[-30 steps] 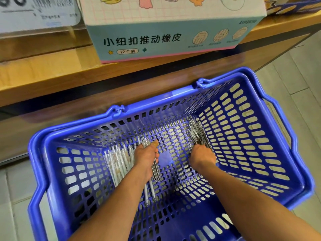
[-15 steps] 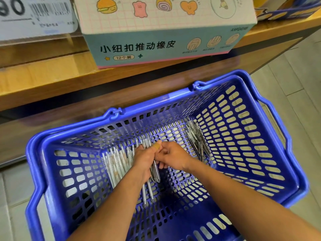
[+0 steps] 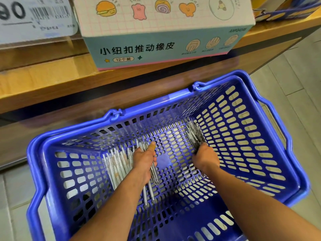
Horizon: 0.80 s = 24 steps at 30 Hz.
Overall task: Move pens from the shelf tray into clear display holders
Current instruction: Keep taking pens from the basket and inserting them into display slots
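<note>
The head camera looks down into a big blue basket (image 3: 260,153) that sits on the floor in front of a wooden shelf (image 3: 43,82).

The left hand (image 3: 145,159) is inside the basket, near the middle of its bottom. Its fingers are curled tight around a small bunch of pens (image 3: 153,173). The pens stick out past the thumb toward the far wall of the basket, and their other ends poke out under the wrist, toward the near wall. There is a tan bandage on the thumb.

Just beside that hand, toward the left wall of the basket, lies a pile of pale pens (image 3: 116,164) on the basket bottom.

The right hand (image 3: 205,157) is also down in the basket, closer to the right wall. Its fingers are curled around the near end of a dark bunch of pens (image 3: 194,133). That bunch lies along the bottom and runs away from the hand toward the far right corner of the basket. The fingertips are hidden under the hand.

The two hands are well apart, with bare basket bottom between them.

On the shelf, above the far wall of the basket, stands a cardboard box (image 3: 165,40) with cartoon food pictures. To its left is a price label (image 3: 34,16) with a barcode.
</note>
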Each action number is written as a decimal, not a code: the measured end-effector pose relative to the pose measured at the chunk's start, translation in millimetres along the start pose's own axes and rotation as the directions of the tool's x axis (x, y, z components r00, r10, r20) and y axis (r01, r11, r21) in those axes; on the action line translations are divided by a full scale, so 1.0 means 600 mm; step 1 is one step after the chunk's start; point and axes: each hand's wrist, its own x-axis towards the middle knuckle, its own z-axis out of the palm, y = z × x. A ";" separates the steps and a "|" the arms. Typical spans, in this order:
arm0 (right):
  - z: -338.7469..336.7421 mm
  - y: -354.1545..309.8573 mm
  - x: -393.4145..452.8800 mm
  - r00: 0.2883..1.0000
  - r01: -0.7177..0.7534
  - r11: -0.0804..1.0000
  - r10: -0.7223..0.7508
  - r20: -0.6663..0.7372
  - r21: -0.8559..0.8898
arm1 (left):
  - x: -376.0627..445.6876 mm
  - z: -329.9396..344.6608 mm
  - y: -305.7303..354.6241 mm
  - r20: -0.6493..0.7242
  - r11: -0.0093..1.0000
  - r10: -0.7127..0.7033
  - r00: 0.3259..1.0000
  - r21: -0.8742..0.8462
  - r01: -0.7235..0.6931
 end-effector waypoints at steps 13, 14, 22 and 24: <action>0.009 0.008 -0.002 0.987 -0.145 0.989 0.142 -0.081 -0.039 | 0.007 -0.004 -0.002 0.024 1.000 -0.020 1.000 -0.001 0.020; 0.011 0.009 -0.002 0.988 -0.141 0.989 0.138 -0.069 -0.046 | 0.007 -0.004 -0.003 0.027 1.000 -0.031 0.999 -0.004 0.031; -0.003 -0.021 -0.011 0.976 0.149 0.957 -0.182 0.117 0.247 | 0.018 -0.004 -0.008 0.032 1.000 -0.028 0.999 0.016 0.027; -0.009 -0.046 -0.025 0.926 0.213 0.865 -0.328 0.189 0.454 | 0.019 -0.001 -0.008 0.033 1.000 -0.024 0.999 0.015 0.023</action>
